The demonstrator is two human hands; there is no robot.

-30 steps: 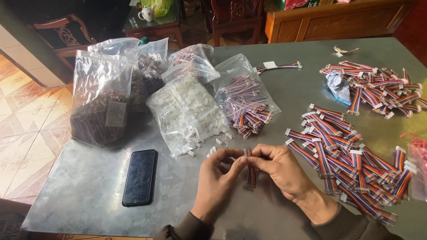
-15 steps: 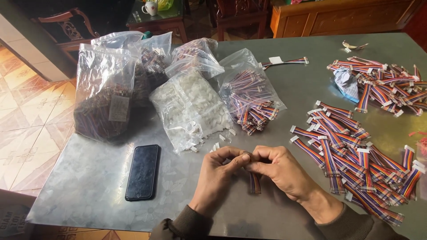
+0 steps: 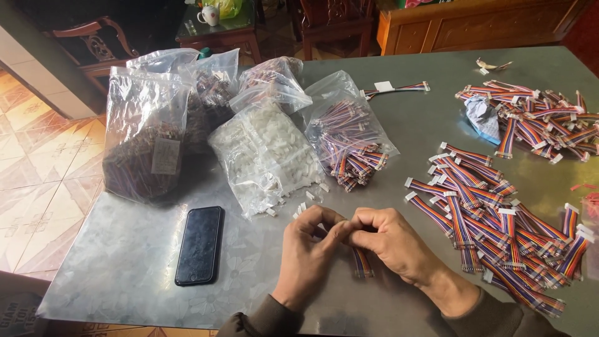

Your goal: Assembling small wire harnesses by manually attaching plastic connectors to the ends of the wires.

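Both hands pinch one ribbon cable: left hand, right hand. Large finished-looking pile on bench; bag of white connectors mostly full.

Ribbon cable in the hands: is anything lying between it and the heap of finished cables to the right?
Nothing visible. The ribbon cable hangs from the fingers of the left hand and right hand, and bare table separates it from the cable heap on the right.
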